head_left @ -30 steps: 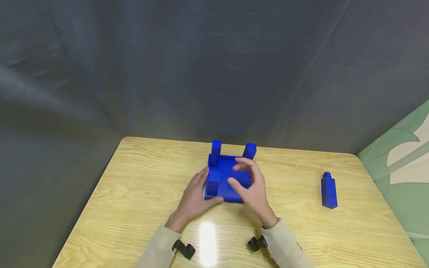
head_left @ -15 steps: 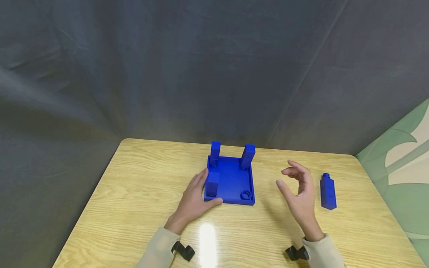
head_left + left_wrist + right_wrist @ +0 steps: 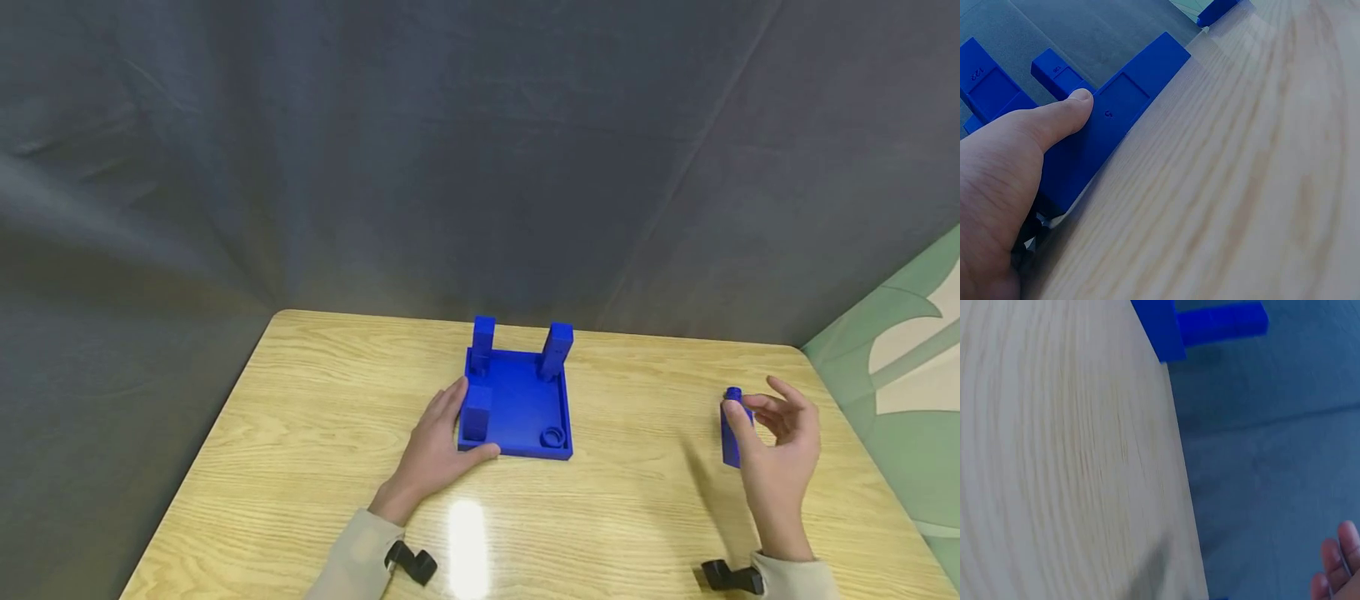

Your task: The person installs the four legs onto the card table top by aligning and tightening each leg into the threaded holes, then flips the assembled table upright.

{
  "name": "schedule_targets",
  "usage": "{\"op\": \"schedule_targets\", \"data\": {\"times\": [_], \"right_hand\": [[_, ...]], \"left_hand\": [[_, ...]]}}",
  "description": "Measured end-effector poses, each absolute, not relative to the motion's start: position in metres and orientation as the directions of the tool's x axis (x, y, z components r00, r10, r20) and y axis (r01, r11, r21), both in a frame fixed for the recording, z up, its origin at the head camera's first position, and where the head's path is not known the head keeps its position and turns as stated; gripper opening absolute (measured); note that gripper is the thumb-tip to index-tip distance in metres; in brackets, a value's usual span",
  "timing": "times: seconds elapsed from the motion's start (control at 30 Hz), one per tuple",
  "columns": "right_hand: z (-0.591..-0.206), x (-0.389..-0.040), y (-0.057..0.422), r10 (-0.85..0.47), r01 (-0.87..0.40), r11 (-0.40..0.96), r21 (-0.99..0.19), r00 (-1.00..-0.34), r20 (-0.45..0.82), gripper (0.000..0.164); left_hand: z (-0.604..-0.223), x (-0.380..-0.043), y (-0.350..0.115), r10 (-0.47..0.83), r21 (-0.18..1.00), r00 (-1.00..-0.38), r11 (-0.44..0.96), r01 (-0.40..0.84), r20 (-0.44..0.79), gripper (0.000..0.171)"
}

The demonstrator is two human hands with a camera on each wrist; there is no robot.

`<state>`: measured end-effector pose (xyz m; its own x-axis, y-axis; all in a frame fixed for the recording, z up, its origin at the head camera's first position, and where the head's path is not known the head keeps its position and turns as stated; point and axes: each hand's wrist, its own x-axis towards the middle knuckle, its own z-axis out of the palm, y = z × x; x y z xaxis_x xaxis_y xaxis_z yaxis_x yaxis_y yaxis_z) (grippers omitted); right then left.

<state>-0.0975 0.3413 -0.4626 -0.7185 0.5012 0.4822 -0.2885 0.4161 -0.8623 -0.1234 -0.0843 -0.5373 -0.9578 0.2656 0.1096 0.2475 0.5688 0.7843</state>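
My left hand [image 3: 431, 450] holds the near-left corner of a square blue panel with a raised rim [image 3: 521, 408]. Its thumb presses the panel's front wall [image 3: 1129, 103] in the left wrist view, with the other fingers along the left side. Three square blue posts stand on the panel: far left [image 3: 483, 340], far right [image 3: 557, 346] and near left [image 3: 476, 414]. At the near-right corner shows a round ring socket [image 3: 552, 437]. Far to the right, my right hand [image 3: 783, 454] hovers over a loose blue post with a round threaded end [image 3: 731, 452], thumb and fingers apart around it.
The wooden table [image 3: 322, 417] ends at the back against a dark curtain [image 3: 480, 167]. A green and cream patterned surface [image 3: 900, 400] borders it on the right. Black camera mounts [image 3: 411, 562] sit on both wrists.
My right hand has come off the panel's near-right corner, uncovering the ring socket, and has travelled right to the loose post. The left hand and panel stay in place.
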Motion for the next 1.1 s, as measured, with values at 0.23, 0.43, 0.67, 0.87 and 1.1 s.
{"op": "schedule_targets", "data": {"times": [0.23, 0.43, 0.67, 0.87, 1.1], "right_hand": [[-0.47, -0.094, 0.364, 0.595, -0.092, 0.471, -0.877, -0.701, 0.393, 0.069], [-0.48, -0.093, 0.377, 0.648, 0.151, 0.455, -0.878, -0.732, 0.21, 0.084], [-0.49, -0.096, 0.389, 0.633, 0.331, 0.455, -0.827, -0.773, 0.039, 0.104], [-0.5, -0.095, 0.395, 0.555, 0.375, 0.583, -0.721, -0.832, 0.017, 0.122], [-0.504, -0.093, 0.39, 0.525, 0.353, 0.662, -0.661, -0.848, 0.073, 0.116]], "left_hand": [[-0.538, -0.125, -0.083, 0.266, 0.78, -0.958, 0.574, 0.248, 0.109, 0.117], [-0.537, -0.125, -0.083, 0.268, 0.784, -0.958, 0.57, 0.246, 0.105, 0.116], [-0.538, -0.126, -0.083, 0.269, 0.773, -0.958, 0.586, 0.245, 0.1, 0.117], [-0.537, -0.125, -0.083, 0.273, 0.781, -0.957, 0.574, 0.247, 0.102, 0.117], [-0.536, -0.125, -0.083, 0.272, 0.779, -0.956, 0.574, 0.254, 0.111, 0.116]]}}
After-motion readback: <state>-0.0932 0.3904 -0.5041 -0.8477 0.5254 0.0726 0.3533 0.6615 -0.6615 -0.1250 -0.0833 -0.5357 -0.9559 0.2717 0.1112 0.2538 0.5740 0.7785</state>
